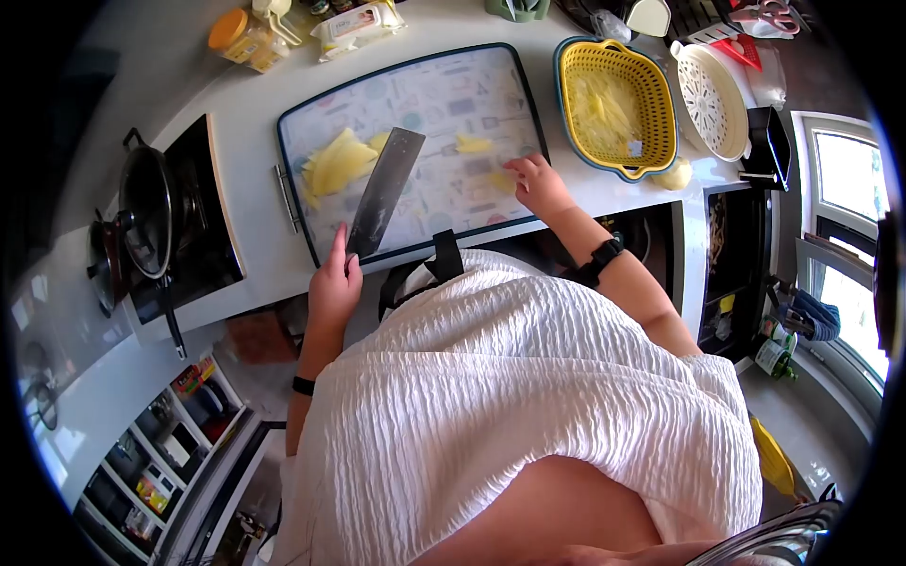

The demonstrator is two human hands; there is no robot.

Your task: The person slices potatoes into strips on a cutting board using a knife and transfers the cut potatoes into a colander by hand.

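Potato slices (pixel 337 165) lie in a pale yellow heap at the left end of the patterned cutting board (pixel 453 94), with a few loose pieces (pixel 474 144) scattered farther right on the same board. One hand (pixel 335 283) is closed around the handle of a broad cleaver (pixel 385 189), whose blade rests flat on the board just beside the heap, while the other hand (pixel 540 184) reaches onto the right part of the board with fingers curled over a small piece. Right of the board stands a yellow colander (pixel 618 104) holding more cut strips.
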